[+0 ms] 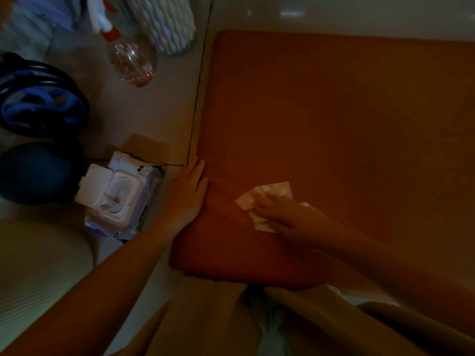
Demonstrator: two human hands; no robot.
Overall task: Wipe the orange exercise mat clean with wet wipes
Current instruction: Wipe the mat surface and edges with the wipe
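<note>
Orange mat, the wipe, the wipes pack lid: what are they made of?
Orange mat: likely foam or soft rubber, matte; thick rounded edge, no glare. Wipe: thin white nonwoven-looking sheet, creased and limp. Pack lid: rigid white plastic, smooth, a moulded hinged flap lying open.

- Pale glossy tiled floor [154, 119] with dark grout lines carries everything.
- Flat orange foam exercise mat [334, 111] lies on the right.
- White-lidded soft pack of wet wipes [120, 199], flap up, lies just beside the mat's left edge.
- Clear plastic spray bottle [131, 62] lies on its side.
- White wavy-ribbed cylinder [167, 24] stands behind the bottle.
- Blue-and-black ring-shaped item [41, 104] and dark blue ball [36, 173] sit far left.
</note>
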